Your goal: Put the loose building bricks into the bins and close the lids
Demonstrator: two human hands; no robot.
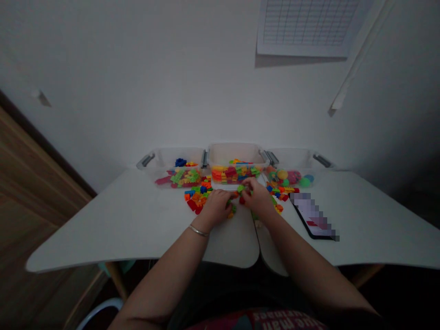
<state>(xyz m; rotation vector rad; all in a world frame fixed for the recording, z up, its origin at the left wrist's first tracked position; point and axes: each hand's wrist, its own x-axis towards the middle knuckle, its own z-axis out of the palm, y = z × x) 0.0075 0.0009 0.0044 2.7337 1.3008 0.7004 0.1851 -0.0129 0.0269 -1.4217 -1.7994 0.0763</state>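
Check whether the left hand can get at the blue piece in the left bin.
Probably yes. The left bin has no lid, the blue piece lies uppermost in it, and only loose bricks on the table lie between it and the left hand, which is close by.
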